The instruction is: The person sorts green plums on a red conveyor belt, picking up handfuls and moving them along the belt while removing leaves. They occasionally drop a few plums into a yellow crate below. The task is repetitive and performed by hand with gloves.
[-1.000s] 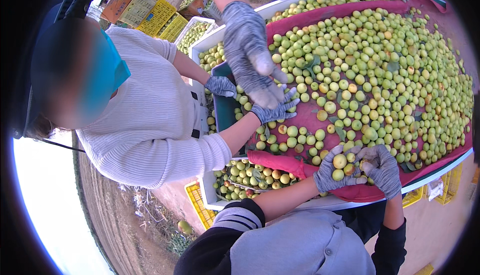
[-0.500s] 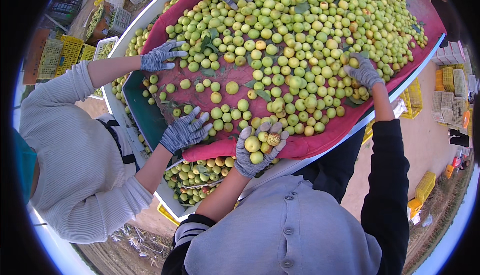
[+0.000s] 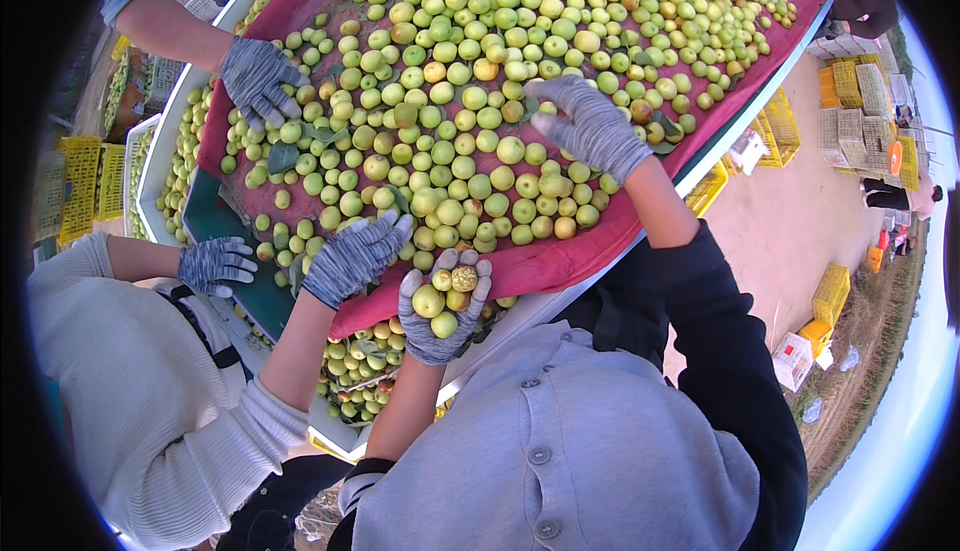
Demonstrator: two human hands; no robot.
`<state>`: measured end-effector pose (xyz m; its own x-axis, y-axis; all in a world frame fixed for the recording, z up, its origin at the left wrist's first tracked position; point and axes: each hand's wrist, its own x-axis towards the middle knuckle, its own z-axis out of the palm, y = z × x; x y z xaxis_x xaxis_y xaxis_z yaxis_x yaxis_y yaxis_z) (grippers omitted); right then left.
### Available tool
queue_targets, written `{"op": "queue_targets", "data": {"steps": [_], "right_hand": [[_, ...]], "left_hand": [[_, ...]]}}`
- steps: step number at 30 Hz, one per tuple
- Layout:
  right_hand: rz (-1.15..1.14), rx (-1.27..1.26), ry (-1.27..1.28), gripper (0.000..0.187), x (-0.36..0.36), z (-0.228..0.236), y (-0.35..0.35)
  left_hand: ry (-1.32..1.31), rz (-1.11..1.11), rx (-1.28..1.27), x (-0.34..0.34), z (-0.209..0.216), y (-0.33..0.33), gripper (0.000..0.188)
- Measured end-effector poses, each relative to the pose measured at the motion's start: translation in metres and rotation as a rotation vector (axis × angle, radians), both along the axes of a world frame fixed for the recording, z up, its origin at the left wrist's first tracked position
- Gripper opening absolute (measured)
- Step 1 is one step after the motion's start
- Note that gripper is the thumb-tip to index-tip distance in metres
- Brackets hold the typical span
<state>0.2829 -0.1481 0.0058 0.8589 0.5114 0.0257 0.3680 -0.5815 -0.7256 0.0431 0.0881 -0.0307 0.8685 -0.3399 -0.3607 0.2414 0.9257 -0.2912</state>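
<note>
My left hand point(image 3: 430, 347), in a grey knit glove, is cupped palm up at the near edge of the red cloth point(image 3: 585, 259). Several small round green fruits point(image 3: 428, 301) like jujubes lie in it, among them a rough, brown-speckled one point(image 3: 464, 278). Over the spread of loose fruits point(image 3: 470, 136) my gloved right hand point(image 3: 597, 134) is held out, fingers stretched and apart, with nothing seen in it. Its fingertips are close to the fruits; whether they touch any I cannot tell.
Beside me on the left, a co-worker's gloved hands point(image 3: 355, 259) are at the table's edge; another person's gloved hand point(image 3: 260, 81) reaches in from the upper left. More fruits point(image 3: 360, 366) fill a white-rimmed trough under the cloth. Yellow crates point(image 3: 832, 293) stand on the ground right.
My right hand has come left from the fruits it was touching and is now spread open. My left hand keeps its fruits. One co-worker's hand has drawn back; the whole view has shifted.
</note>
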Motion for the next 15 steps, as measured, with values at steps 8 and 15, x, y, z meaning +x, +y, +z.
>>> {"op": "queue_targets", "data": {"steps": [8,15], "right_hand": [[-0.282,-0.811,0.216,0.095,0.024,0.002,-0.121],[-0.024,-0.763,0.244,0.093,-0.049,-0.014,-0.024]], "left_hand": [[0.007,0.036,0.047,0.003,-0.003,0.018,0.038],[-0.18,0.065,-0.045,0.026,-0.008,0.017,0.039]]}}
